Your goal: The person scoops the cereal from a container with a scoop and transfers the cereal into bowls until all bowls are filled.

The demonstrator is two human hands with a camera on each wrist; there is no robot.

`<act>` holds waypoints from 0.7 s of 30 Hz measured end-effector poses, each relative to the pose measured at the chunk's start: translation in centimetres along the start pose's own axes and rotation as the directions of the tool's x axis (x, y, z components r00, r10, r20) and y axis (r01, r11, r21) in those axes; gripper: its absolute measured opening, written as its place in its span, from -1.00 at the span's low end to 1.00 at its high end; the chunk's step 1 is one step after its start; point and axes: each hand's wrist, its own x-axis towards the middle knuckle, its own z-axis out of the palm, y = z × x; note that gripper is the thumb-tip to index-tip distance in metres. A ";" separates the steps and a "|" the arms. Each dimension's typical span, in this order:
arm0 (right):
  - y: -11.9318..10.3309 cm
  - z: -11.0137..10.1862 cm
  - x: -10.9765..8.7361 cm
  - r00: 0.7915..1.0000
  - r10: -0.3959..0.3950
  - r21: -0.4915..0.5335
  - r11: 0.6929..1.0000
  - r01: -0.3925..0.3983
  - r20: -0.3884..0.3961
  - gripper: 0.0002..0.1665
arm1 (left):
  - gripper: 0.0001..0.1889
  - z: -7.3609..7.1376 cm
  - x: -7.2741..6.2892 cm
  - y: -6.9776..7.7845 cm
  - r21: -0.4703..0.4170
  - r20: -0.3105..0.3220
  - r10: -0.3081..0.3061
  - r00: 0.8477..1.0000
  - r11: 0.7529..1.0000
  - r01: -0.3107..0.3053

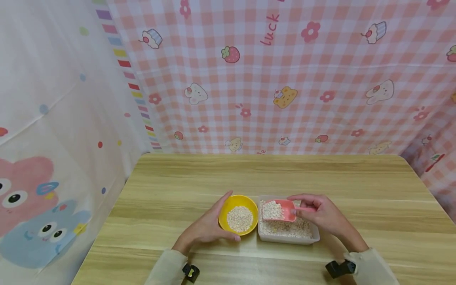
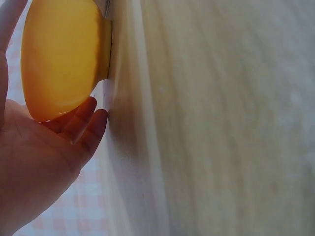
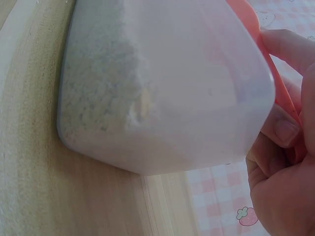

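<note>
A yellow bowl (image 1: pixel 221 215) with pale oat flakes (image 1: pixel 240 219) in it stands on the table. My left hand (image 1: pixel 208 223) holds it from the left side, thumb near its front and fingers round the back; in the left wrist view the palm (image 2: pixel 39 162) is beside the bowl's outer wall (image 2: pixel 61 54). My right hand (image 1: pixel 325 213) grips the handle of a pink scoop (image 1: pixel 289 211), which carries a heap of flakes above a translucent plastic box (image 1: pixel 288 239). More flakes fill part of that box, seen through its wall (image 3: pixel 202 113) in the right wrist view.
The wooden table (image 1: pixel 178 178) reaches back to a pink checked cloth (image 1: pixel 228 79). On the left hangs a white printed curtain (image 1: pixel 71 99). Bowl and box stand close side by side. A dark wrist device (image 1: pixel 341 268) is on the right sleeve, another (image 1: pixel 191 272) by the left.
</note>
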 end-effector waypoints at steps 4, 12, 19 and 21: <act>0.0 0.0 0.0 1.000 0.009 0.009 1.000 -0.009 0.001 -0.64 | 0.34 0.0 0.2 0.0 0.013 0.002 -0.003 1.000 1.000 0.003; 0.1 0.0 0.0 1.000 0.002 0.013 1.000 -0.002 0.005 -0.63 | 0.31 -0.1 0.3 0.1 0.037 0.011 -0.035 0.999 0.999 0.034; -0.1 0.1 -0.1 1.000 0.012 0.001 1.000 -0.012 -0.004 -0.63 | 0.30 -0.2 0.4 -0.1 0.072 0.026 -0.009 1.000 0.997 0.007; -0.1 0.1 -0.1 1.000 0.010 -0.001 1.000 -0.010 -0.006 -0.63 | 0.30 -0.2 0.5 -0.1 0.071 0.030 0.000 1.000 0.998 -0.002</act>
